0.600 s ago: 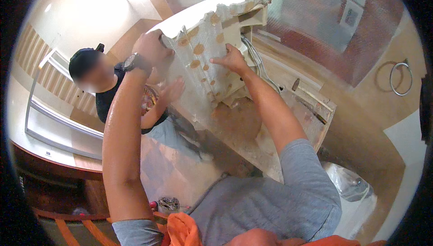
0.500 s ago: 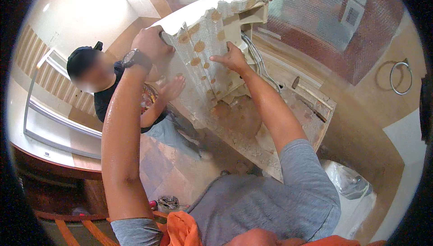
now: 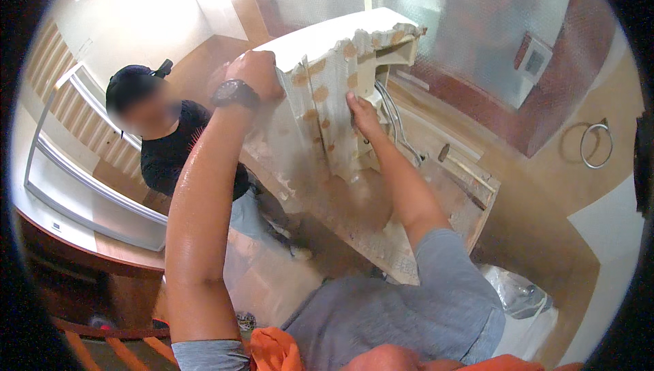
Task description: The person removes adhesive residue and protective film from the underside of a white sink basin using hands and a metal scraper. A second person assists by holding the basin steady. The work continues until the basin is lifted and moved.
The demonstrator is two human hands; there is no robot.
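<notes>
A large white slab (image 3: 327, 99) with tan glue patches on its underside stands tilted up over a wooden cabinet frame (image 3: 409, 228). My left hand (image 3: 255, 71), with a dark wristwatch, grips the slab's upper left edge. My right hand (image 3: 364, 116) presses flat against the patched underside near its right side. A second person in a black shirt (image 3: 170, 153) crouches at the left behind the slab; that person's hands are hidden by it.
Grey hoses (image 3: 395, 126) hang inside the open cabinet. A metal towel ring (image 3: 596, 143) is on the wall at right. A white framed panel (image 3: 75, 173) leans at the left. Crumpled plastic sheeting (image 3: 518, 296) lies at lower right.
The slab has tipped up steeper. My left hand has shifted right along its upper edge. The other person's hand, earlier showing on the slab's left, is now out of sight.
</notes>
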